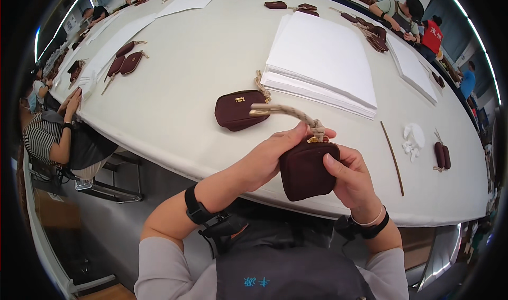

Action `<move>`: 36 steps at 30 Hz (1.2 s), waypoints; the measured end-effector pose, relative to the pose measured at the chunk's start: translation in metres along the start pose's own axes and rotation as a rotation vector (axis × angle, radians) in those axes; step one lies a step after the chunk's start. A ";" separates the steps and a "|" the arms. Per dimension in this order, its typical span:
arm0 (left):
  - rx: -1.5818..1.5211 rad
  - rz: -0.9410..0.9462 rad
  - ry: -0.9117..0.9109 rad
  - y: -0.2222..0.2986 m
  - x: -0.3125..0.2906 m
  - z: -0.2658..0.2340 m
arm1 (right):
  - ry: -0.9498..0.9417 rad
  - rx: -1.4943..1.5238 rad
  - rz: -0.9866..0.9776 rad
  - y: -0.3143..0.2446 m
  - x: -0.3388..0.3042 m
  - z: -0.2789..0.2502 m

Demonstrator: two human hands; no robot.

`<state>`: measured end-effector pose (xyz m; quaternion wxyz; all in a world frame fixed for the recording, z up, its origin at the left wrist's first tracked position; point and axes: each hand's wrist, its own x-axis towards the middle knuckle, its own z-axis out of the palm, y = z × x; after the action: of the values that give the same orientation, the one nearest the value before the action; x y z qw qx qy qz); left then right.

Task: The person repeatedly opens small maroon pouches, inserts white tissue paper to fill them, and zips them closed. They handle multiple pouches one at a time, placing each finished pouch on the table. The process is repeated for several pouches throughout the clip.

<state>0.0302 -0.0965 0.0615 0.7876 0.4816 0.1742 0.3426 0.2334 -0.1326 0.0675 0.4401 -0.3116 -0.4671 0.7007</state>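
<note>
- The pouch [306,173] is held between both hands, over the near edge of the table [180,114]; it is nearly as wide as long, its slightly longer axis running near to far, knot end away from the person.
- The knot [317,128] sits at the pouch's far end; from it the cord [288,110] bends out to the left of the pouch, both cut tips free.
- The left hand [275,149] lies along the pouch's upper left corner, thumb and fingers closed about the base of the knot; how its hidden fingers grip, I cannot tell.
- The right hand [352,178] pinches the pouch's right side, thumb flat on the face, fingers behind.
- Both hands touch the pouch; the relation that matters, I judge, is that the left is nearer the knot and the right steadies the body.
- Left of the pouch and farther off lies a second pouch [241,112], under the cord's tips as viewed.
- Beyond the pouch rises a paper stack [320,59].
- Right of the pouch lie a stick [392,157], then a white wad [415,141].
</note>
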 end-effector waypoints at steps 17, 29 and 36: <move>-0.473 -0.216 0.123 -0.035 -0.006 -0.004 | -0.072 0.187 0.519 0.002 -0.009 0.016; -0.037 -0.109 0.450 -0.040 0.004 0.012 | -0.190 0.397 0.439 0.026 -0.019 0.017; -0.099 -0.075 0.272 -0.038 0.009 0.008 | -0.327 0.391 0.360 0.032 -0.022 0.019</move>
<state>0.0551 -0.1068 0.0325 0.7918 0.3843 0.2803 0.3831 0.2166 -0.1655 0.0454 0.2796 -0.1816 -0.3254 0.8848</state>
